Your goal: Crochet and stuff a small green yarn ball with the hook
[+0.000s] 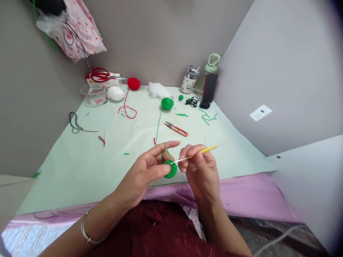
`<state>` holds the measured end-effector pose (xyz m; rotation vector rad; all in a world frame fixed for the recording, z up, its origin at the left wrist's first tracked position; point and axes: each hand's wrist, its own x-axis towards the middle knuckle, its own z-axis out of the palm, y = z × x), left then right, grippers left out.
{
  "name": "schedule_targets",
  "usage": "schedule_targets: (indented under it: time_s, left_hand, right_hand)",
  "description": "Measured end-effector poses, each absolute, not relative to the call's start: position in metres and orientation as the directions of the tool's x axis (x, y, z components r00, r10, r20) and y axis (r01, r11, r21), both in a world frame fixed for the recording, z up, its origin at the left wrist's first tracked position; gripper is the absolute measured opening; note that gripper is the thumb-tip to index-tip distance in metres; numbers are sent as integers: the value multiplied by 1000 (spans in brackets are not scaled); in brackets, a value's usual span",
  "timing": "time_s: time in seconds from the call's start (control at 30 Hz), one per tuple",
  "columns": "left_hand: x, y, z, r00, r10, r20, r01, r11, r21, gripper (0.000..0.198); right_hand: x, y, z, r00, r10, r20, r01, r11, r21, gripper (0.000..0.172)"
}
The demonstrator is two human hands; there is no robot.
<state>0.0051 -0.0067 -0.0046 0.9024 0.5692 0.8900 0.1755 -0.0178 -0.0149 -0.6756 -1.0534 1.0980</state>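
Observation:
My left hand (144, 171) pinches a small round green crochet piece (170, 170) between thumb and fingers, its index finger stretched out with green yarn looped over it. My right hand (200, 167) is closed on a crochet hook (207, 149) with a yellow handle. The hook's metal tip meets the upper edge of the green piece. From my left hand the yarn strand runs up to a green yarn ball (167, 104) on the table. Orange thread snips (176, 129) lie just beyond my hands.
On the pale cloth-covered table (107, 178) stand a clear tub (95, 98), a white ball (116, 93), a red yarn ball (133, 84), white stuffing (158, 90), a pen cup (189, 81), a bottle (210, 69) and a propped phone (209, 88). Red-handled scissors (101, 75) rest on a box. Yarn scraps lie scattered.

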Motion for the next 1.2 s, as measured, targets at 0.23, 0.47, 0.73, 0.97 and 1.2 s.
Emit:
schedule_targets:
  time_s: [0.23, 0.47, 0.73, 0.97, 1.2]
  left_hand:
    - [5, -12, -10, 469, 883, -11, -278, 159, 947, 51]
    - [3, -7, -4, 451, 892, -17, -343, 191, 920, 52]
    - [2, -7, 1, 365, 930, 38, -212, 44, 976, 49]
    - [4, -9, -1, 259, 938, 229, 21, -242, 970, 29]
    - [0, -9, 1, 231, 930, 285, 69, -307, 949, 4]
  right_hand:
    - [172, -23, -24, 162, 855, 493, -109, 512, -852, 15]
    - [173, -16, -17, 162, 932, 324, -343, 361, -867, 22]
    - [180, -17, -16, 106, 924, 367, -267, 382, -885, 23]
    - [184, -27, -18, 89, 817, 569, 4, 571, -821, 22]
    - [181, -30, -25, -52, 639, 768, 221, 757, -615, 27]
